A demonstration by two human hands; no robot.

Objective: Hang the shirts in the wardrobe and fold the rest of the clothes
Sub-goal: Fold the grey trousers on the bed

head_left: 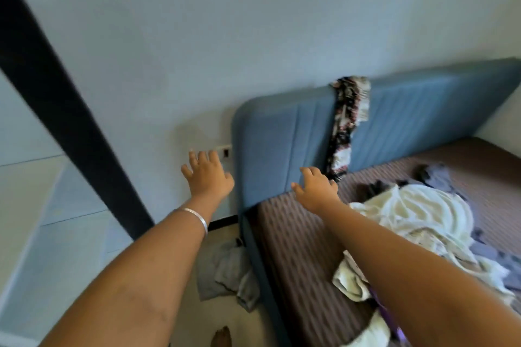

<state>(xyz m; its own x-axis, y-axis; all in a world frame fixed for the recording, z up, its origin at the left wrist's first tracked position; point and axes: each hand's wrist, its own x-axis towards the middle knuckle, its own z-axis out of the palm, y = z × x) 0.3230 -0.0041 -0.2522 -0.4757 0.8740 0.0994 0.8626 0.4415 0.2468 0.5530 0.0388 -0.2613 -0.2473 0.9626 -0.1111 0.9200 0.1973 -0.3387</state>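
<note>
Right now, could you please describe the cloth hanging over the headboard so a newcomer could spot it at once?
Find the blue padded headboard against the pale wall. A narrow patterned cloth hangs over its top edge down to the mattress. Its black, white and reddish print sets it apart from the cream clothes heaped on the bed.

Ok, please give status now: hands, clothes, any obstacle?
Left hand open, empty. Right hand open, empty. Cream clothes unfolded on bed. Patterned cloth over headboard. No obstacle seen.
</note>
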